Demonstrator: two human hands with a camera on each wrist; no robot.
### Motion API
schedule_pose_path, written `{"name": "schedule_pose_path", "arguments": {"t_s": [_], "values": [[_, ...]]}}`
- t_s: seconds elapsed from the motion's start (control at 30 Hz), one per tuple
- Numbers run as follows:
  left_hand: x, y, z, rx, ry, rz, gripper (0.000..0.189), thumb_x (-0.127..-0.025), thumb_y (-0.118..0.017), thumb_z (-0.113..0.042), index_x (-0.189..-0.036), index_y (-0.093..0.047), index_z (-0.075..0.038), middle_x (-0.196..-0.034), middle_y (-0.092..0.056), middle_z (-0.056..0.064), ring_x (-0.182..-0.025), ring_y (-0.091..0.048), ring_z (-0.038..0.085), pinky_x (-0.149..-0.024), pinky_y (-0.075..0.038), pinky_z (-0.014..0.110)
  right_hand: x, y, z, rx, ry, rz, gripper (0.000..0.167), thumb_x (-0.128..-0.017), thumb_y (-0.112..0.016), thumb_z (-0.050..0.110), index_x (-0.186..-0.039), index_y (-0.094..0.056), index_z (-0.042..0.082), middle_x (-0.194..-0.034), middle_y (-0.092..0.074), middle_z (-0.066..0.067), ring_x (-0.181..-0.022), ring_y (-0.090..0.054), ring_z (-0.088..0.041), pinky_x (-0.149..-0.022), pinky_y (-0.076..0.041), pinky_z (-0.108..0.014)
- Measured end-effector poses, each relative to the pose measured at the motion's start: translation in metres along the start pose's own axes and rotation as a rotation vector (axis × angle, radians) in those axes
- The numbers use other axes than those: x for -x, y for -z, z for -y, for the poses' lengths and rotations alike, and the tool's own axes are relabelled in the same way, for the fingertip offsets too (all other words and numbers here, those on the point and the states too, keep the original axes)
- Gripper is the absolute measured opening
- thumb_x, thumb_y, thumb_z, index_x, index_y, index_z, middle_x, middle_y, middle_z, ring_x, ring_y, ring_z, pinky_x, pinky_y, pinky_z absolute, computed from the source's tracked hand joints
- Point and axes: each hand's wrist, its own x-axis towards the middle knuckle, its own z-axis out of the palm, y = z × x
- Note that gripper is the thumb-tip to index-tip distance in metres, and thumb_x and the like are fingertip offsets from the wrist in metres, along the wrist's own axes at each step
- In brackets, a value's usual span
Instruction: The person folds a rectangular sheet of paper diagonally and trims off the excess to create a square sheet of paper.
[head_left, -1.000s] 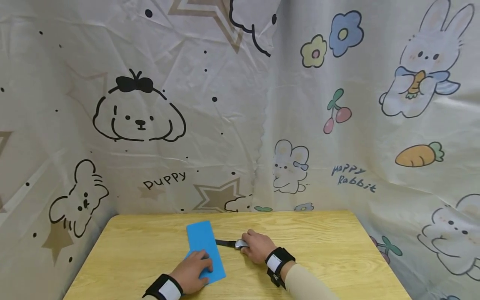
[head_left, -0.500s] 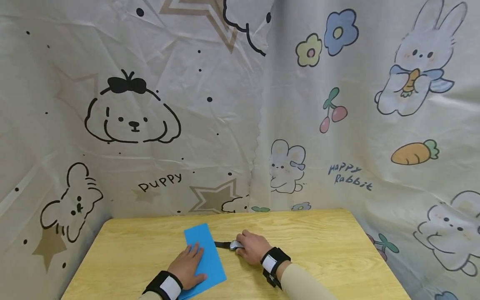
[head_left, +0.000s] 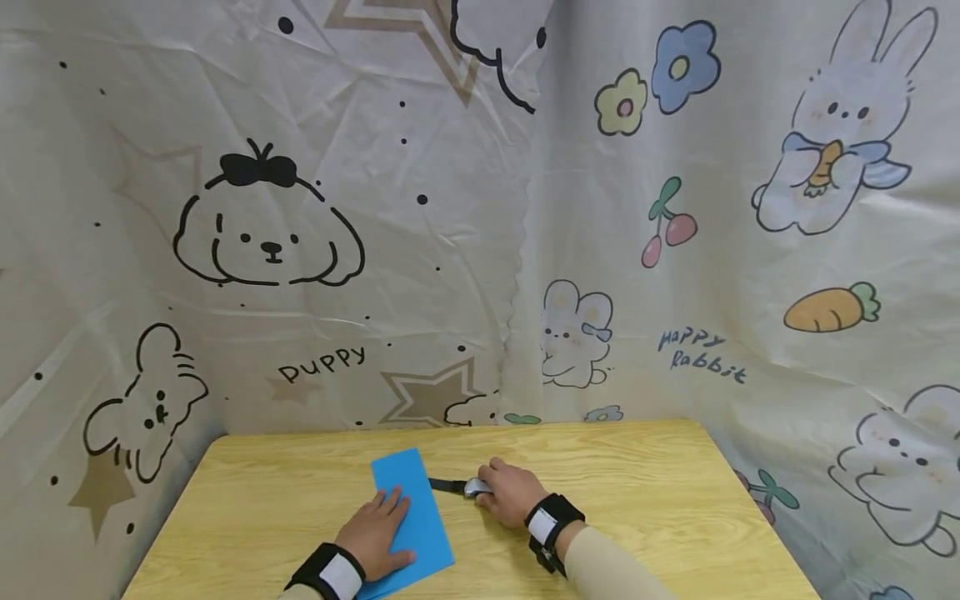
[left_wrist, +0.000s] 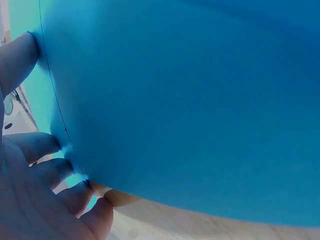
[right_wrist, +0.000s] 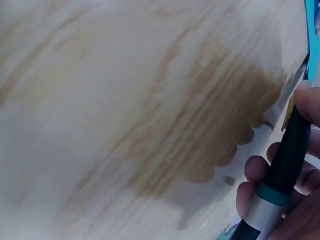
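A folded sheet of blue paper (head_left: 423, 521) lies on the table, long side running away from me. My left hand (head_left: 373, 535) rests on its left part with fingers spread. The left wrist view is mostly filled by the blue paper (left_wrist: 175, 125), the fingers along its edge. On the right, my right hand (head_left: 513, 493) grips a knife (head_left: 452, 486) with a dark blade and a grey part near the fingers. Its blade points left and meets the paper's right edge. In the right wrist view the knife's dark handle (right_wrist: 287, 165) has green and silver bands; fingers wrap it.
The wooden table (head_left: 637, 500) ends at a back edge close behind the paper. A cream curtain (head_left: 450, 250) printed with cartoon animals hangs behind and along both sides. Black straps (head_left: 553, 521) with cameras sit on both wrists.
My left hand's curled fingers have straightened and spread, and the hand has shifted left and away from me over the paper. The knife and right hand stay nearly in place.
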Motion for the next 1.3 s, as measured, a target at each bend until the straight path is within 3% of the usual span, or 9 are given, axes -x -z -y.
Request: {"name": "schedule_pose_path", "arguments": {"t_s": [0.3, 0.47, 0.8, 1.3], "values": [[0.0, -0.004, 0.0, -0.016, -0.01, 0.018, 0.083, -0.08, -0.069, -0.054, -0.14, -0.045, -0.002, -0.148, -0.036, 0.02, -0.135, -0.032, 0.045, -0.105, -0.031, 0.059, -0.008, 0.003, 0.01, -0.01, -0.004, 0.035, 0.025, -0.093, -0.061, 0.04, -0.109, -0.06, 0.021, -0.085, -0.045, 0.006, -0.065, -0.043, -0.006, -0.055, -0.04, -0.024], [0.001, -0.001, 0.002, -0.016, -0.014, 0.016, 0.083, -0.08, -0.07, -0.054, -0.141, -0.045, -0.003, -0.148, -0.036, 0.019, -0.135, -0.031, 0.045, -0.105, -0.031, 0.059, -0.004, 0.003, 0.001, -0.005, -0.031, 0.018, 0.022, -0.092, -0.063, 0.039, -0.105, -0.06, 0.021, -0.083, -0.044, 0.006, -0.064, -0.042, -0.007, -0.054, -0.038, -0.024], [0.001, -0.002, 0.003, -0.017, -0.032, 0.019, 0.082, -0.079, -0.07, -0.054, -0.14, -0.047, -0.004, -0.148, -0.037, 0.019, -0.135, -0.033, 0.044, -0.105, -0.032, 0.058, -0.014, 0.002, 0.014, -0.001, -0.006, -0.003, 0.024, -0.093, -0.061, 0.04, -0.107, -0.06, 0.02, -0.083, -0.044, 0.006, -0.064, -0.042, -0.007, -0.055, -0.038, -0.023], [0.003, -0.004, 0.003, -0.02, -0.051, -0.002, 0.082, -0.078, -0.071, -0.055, -0.139, -0.048, -0.005, -0.147, -0.039, 0.017, -0.134, -0.035, 0.043, -0.104, -0.033, 0.058, -0.015, -0.001, 0.009, -0.003, -0.027, -0.018, 0.023, -0.092, -0.063, 0.038, -0.105, -0.06, 0.018, -0.083, -0.045, 0.005, -0.064, -0.043, -0.007, -0.054, -0.04, -0.024]]}}
